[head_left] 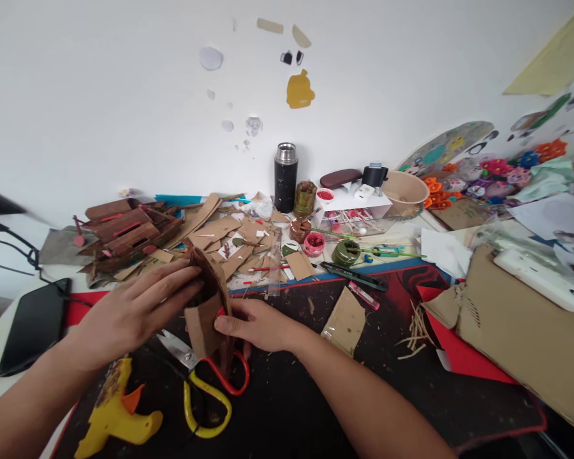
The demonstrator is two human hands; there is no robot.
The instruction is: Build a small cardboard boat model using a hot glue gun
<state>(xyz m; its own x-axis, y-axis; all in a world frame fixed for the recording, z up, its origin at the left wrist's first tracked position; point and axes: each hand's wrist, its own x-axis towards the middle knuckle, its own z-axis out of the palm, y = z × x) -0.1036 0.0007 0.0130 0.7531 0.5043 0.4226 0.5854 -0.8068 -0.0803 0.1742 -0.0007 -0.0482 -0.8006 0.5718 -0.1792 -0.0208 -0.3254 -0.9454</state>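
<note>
A folded cardboard piece (205,328), brown-painted with a bare tan flap and a bit of red at one edge, stands upright between my hands. My right hand (261,324) grips its right side, thumb on the front and the other fingers mostly hidden behind. From the left, my left hand (143,309) holds its upper edge with long, nearly straight fingers; the thumb is out of sight. Directly below lie scissors (206,408) with one yellow and one red handle, blades pointing left. A yellow glue gun (112,421) with an orange trigger rests at the lower left.
Cardboard scraps (239,245) and brown-painted cardboard pieces (129,233) cover the back left. Behind stand a black thermos (286,182) and open paint jars (346,252). A utility knife (354,276), a cardboard offcut (347,322) and a large cardboard sheet (521,331) lie rightward. A black tablet (33,328) lies left.
</note>
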